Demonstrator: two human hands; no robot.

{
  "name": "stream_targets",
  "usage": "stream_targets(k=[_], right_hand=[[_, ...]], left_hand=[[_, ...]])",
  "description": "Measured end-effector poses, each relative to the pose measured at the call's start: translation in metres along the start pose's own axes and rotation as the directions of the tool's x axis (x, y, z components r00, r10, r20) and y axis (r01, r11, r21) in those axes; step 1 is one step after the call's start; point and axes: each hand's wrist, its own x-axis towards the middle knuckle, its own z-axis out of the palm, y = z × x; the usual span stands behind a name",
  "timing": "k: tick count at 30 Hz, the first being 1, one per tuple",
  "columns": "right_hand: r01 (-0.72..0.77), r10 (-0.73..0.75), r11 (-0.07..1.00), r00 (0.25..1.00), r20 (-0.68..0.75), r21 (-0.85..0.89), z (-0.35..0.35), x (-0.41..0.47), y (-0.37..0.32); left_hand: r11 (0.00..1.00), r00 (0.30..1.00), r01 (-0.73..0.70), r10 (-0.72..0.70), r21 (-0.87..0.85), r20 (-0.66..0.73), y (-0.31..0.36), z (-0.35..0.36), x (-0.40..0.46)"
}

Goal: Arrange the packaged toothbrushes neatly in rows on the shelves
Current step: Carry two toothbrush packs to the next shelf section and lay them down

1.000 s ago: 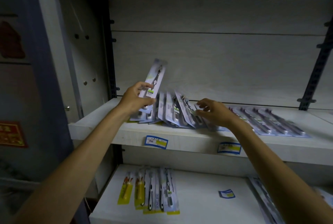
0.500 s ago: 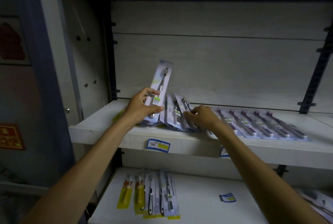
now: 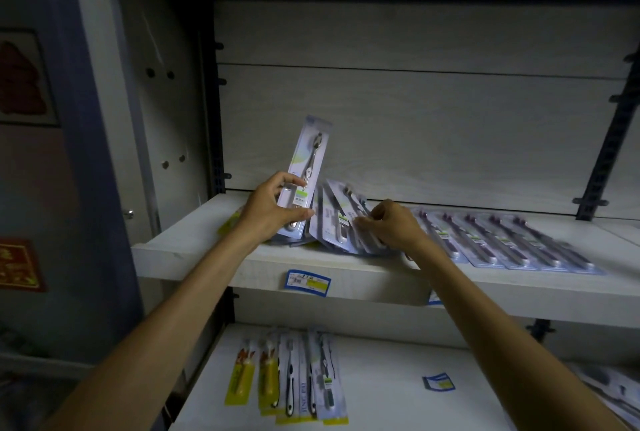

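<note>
My left hand point(image 3: 273, 212) grips a packaged toothbrush point(image 3: 308, 167) and holds it nearly upright above the left end of the upper shelf point(image 3: 381, 276). Beside it a loose stack of several packs point(image 3: 337, 219) leans on the shelf. My right hand point(image 3: 389, 226) pinches the packs at the right side of that stack with curled fingers. A flat row of several packs point(image 3: 502, 240) lies to the right of my right hand.
The lower shelf point(image 3: 381, 396) carries a row of several packs point(image 3: 291, 375), two of them yellow, and more packs at the far right point(image 3: 613, 385). Blue price tags point(image 3: 307, 283) sit on the shelf edges. A dark upright bracket point(image 3: 609, 139) stands at the right.
My right hand slid left from the flat row onto the leaning stack and closed on packs there. My left hand tilted its pack more upright.
</note>
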Motion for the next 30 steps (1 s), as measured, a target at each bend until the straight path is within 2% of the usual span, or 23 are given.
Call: stream_targets(k=[3, 8, 12, 15, 24, 30], right_hand=[[-0.007, 0.010, 0.998, 0.998, -0.068, 0.057, 0.005, 0.000, 0.001], [0.015, 0.036, 0.953, 0.986, -0.163, 0.303, 0.007, 0.002, -0.002], [0.053, 0.023, 0.872, 0.988, -0.150, 0.487, -0.004, 0.001, -0.007], [0.069, -0.008, 0.844, 0.993, -0.116, 0.532, -0.012, -0.003, -0.004], [0.110, 0.077, 0.747, 0.965, -0.250, 0.655, -0.038, -0.032, 0.009], [0.058, 0.108, 0.778, 0.969, -0.224, 0.625, -0.068, -0.055, 0.043]], left_hand=[[1.000, 1.000, 0.000, 0.000, 0.001, -0.008, -0.001, -0.001, 0.001], [1.000, 1.000, -0.001, 0.001, 0.003, -0.018, -0.002, -0.006, 0.000], [1.000, 1.000, -0.012, 0.013, 0.015, -0.017, -0.004, -0.011, 0.000], [1.000, 0.999, -0.028, 0.028, 0.012, -0.029, -0.006, -0.013, 0.001], [0.992, 0.997, -0.083, 0.082, -0.096, -0.007, 0.000, 0.015, -0.003], [0.982, 0.990, -0.135, 0.140, -0.132, 0.032, 0.023, 0.054, -0.009]])
